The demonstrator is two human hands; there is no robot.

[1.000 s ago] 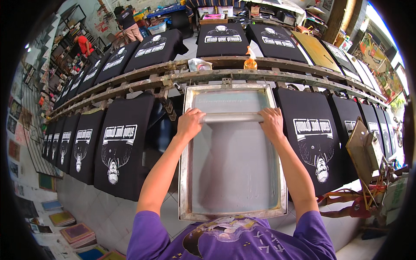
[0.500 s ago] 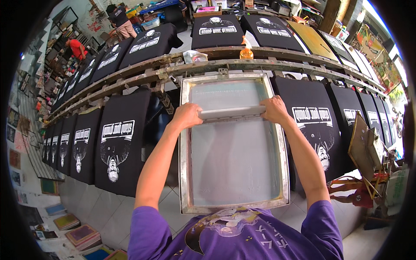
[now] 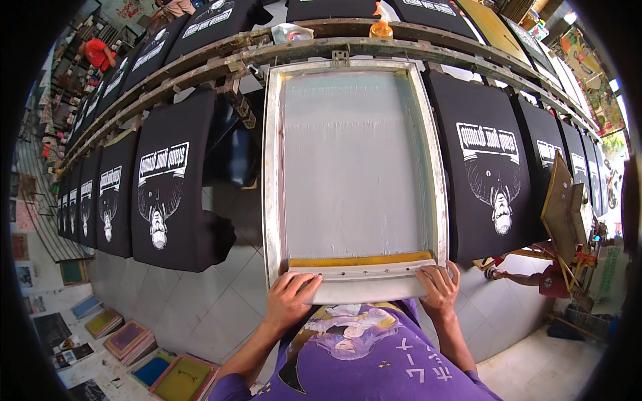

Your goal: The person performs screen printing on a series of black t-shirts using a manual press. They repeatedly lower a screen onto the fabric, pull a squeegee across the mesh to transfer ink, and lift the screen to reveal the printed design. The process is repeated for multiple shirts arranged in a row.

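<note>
Both hands grip a wide squeegee (image 3: 361, 273) with a pale holder and an amber blade edge. It lies across the near end of a metal-framed printing screen (image 3: 439, 174). My left hand (image 3: 291, 297) is wrapped round its left end, and my right hand (image 3: 439, 289) has its fingers curled over the right end. Whitish-grey ink coats the screen's mesh (image 3: 338, 194), with ridges across its far part and faint streaks running lengthwise. Whatever lies beneath the screen is hidden.
Black shirts with white prints flank the screen, one (image 3: 164, 174) at left and one (image 3: 487, 167) at right. Beyond it, a metal rail (image 3: 428, 50) carries an orange spray bottle (image 3: 381, 27). A tilted framed board (image 3: 558, 207) stands at right. A person in red (image 3: 97, 55) is at far left.
Both hands have pulled the squeegee from the far part of the screen back to its near end. The view has tilted downward.
</note>
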